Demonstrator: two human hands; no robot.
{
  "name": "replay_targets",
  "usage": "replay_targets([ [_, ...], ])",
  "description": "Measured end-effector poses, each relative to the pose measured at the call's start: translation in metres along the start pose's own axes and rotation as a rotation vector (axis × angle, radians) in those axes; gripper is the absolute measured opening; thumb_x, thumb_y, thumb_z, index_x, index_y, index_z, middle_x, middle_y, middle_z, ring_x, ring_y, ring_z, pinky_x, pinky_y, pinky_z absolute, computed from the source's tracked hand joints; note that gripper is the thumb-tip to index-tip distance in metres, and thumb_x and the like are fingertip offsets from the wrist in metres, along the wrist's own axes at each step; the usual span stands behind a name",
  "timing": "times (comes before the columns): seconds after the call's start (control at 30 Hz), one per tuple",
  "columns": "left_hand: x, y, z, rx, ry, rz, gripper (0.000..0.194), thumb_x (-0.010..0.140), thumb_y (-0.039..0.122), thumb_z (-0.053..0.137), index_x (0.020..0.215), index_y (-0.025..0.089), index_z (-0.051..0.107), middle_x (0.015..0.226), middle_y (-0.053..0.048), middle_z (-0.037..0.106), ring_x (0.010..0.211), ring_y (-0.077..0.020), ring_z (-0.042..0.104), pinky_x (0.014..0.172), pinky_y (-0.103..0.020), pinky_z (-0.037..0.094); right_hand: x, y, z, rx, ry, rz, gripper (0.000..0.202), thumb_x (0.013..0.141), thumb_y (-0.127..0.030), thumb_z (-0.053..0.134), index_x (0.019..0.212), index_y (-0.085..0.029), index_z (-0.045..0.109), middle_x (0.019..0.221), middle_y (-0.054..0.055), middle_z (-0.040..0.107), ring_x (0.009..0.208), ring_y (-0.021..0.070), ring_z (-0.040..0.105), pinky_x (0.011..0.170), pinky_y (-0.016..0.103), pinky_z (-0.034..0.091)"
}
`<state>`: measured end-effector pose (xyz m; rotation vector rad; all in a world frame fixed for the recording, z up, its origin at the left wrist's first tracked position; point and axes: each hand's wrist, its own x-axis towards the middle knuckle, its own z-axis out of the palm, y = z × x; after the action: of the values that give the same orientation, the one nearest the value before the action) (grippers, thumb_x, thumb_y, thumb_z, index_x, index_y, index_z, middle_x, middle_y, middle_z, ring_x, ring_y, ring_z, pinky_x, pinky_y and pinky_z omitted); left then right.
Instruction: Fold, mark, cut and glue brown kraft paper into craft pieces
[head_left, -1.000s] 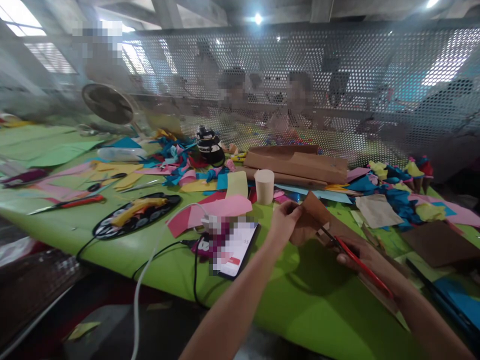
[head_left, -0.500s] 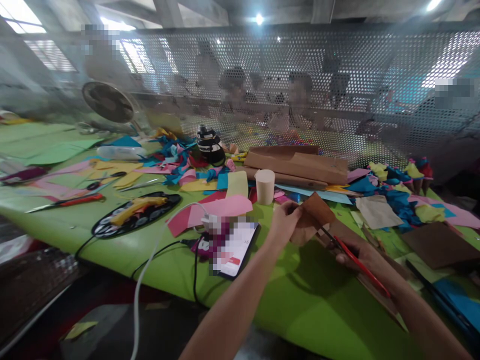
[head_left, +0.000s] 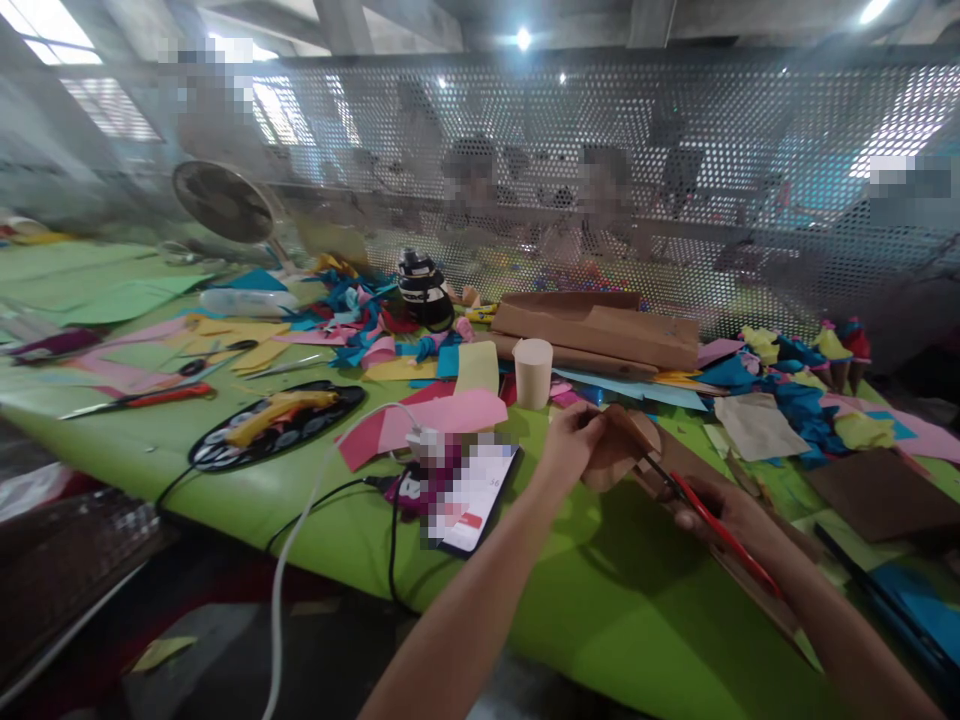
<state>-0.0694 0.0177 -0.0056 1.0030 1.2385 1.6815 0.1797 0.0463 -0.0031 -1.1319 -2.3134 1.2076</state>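
My left hand [head_left: 576, 435] pinches the edge of a piece of brown paper [head_left: 611, 455], which curls up between my two hands. My right hand [head_left: 720, 515] is wrapped around a long red-handled tool [head_left: 724, 540] with a narrow dark tip. That tip touches or lies just in front of the brown paper; its exact kind is hard to make out. Under my right hand and forearm more brown paper strips show in part. A beige paper cup-like cylinder [head_left: 533, 375] stands beyond my left hand. Left of my left forearm lies a phone [head_left: 480, 505] with its screen lit.
A purple power block [head_left: 409, 495] with cables sits beside the phone. Folded brown paper [head_left: 592, 330] lies against the perforated screen [head_left: 525, 220]. Coloured paper scraps [head_left: 442, 410], a black bottle [head_left: 424, 295] and an orange-handled tool [head_left: 169, 395] are scattered about. A fan [head_left: 225, 203] stands at left.
The upper flap of the brown paper stood up flat and square; now it is curled over and lower. Both hands are nearly where they were.
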Motion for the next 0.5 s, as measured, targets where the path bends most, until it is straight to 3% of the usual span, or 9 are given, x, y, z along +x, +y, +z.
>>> replay_targets([
  [0.13,0.002,0.002,-0.002,0.055,0.011,-0.008,0.008,0.079,0.021,0.065,0.072,0.016,0.065,0.071,0.0,0.062,0.068,-0.0136,0.055,0.064,-0.024,0.041,-0.002,0.0,-0.001,-0.094,-0.028,-0.092,0.059,0.084,-0.061,0.064,0.126,-0.021,0.072,0.119,0.011,0.076,0.11,0.0381,0.07,0.087,0.041,0.056],
  [0.5,0.005,-0.015,0.0,0.024,-0.041,0.054,0.016,0.08,0.028,0.071,0.073,0.017,0.061,0.069,0.002,0.057,0.066,-0.0122,0.051,0.062,-0.024,0.039,-0.004,-0.003,-0.001,-0.123,-0.07,-0.09,0.069,0.085,-0.064,0.063,0.139,-0.02,0.062,0.125,0.013,0.074,0.114,0.0392,0.069,0.091,0.044,0.057],
])
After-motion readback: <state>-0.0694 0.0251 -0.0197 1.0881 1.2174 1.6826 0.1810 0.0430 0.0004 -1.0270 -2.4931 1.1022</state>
